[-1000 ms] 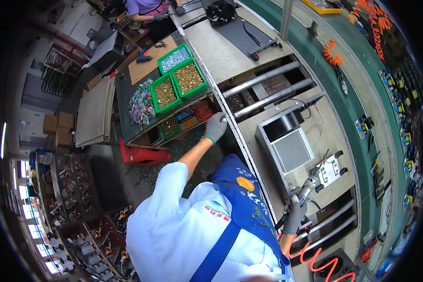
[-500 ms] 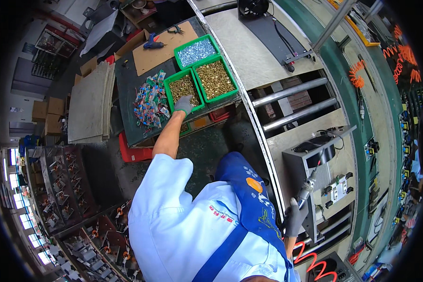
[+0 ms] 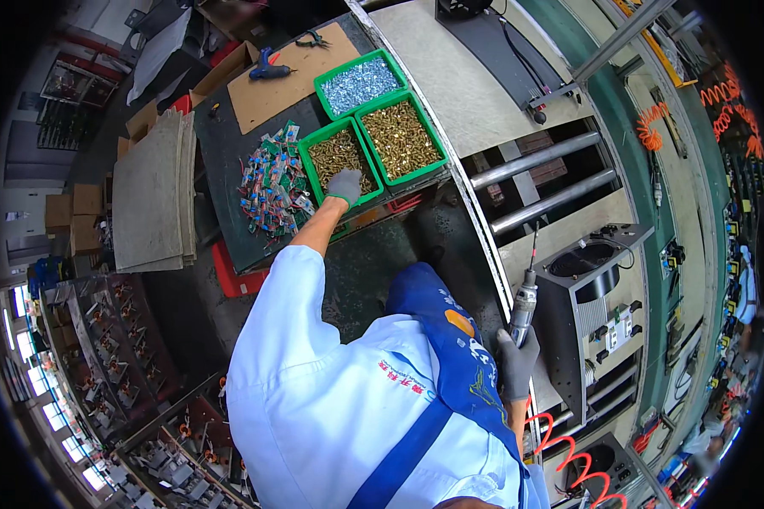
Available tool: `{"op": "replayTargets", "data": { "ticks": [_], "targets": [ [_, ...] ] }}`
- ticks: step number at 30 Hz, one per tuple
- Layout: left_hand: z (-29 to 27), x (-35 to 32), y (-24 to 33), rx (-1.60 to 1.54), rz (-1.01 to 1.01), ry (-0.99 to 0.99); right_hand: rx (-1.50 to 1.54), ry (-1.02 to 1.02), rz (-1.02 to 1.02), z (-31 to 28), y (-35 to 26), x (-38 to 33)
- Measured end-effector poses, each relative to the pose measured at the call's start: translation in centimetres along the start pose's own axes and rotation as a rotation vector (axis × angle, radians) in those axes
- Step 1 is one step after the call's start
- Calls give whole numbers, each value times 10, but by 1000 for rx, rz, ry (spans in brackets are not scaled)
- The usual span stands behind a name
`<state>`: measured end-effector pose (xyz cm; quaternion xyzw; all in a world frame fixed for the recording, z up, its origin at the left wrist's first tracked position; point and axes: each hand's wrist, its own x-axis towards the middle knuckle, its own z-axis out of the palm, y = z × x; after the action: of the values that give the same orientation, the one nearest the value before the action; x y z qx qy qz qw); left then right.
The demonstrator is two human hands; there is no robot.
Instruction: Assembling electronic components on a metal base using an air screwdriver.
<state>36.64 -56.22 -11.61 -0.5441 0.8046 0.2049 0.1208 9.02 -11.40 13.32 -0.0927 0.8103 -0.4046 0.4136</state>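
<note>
Left hand [image 3: 345, 185], upper centre of frame, at screws [image 3: 334, 154] in green tray [image 3: 307, 170]; fingertips hidden, cannot tell if open or closed. Right hand [image 3: 518, 366], lower right, wrapped round driver [image 3: 525, 307], bit [image 3: 534, 248] upward; box [image 3: 560, 339] just beside

floor [image 3: 356, 299] is seen scuffed, dark green | pale wall [image 3: 19, 200] is glimpsed far left | windows [image 3: 53, 416] are lined up lower left, brightly lit | dark-topped workbench [image 3: 222, 174] is set beside roller conveyor [image 3: 535, 159] | shelving rack [image 3: 163, 339] is placed at left, divided into rows
</note>
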Motion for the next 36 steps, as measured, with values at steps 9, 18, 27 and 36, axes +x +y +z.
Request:
{"op": "replayTargets", "data": {
  "ticks": [9,18,27,36],
  "targets": [
    [6,14,-8,-16,95,-112,101,59,-62,-4,20,-29],
    [12,15,8,255,30,-41,220,222,-47,-15,83,-59],
    [-17,38,5,149,156,-255,68,316,116,-18,99,-87],
    [-6,40,16,387,27,-64,71,248,-21,-27,94,-78]
  ]
}}
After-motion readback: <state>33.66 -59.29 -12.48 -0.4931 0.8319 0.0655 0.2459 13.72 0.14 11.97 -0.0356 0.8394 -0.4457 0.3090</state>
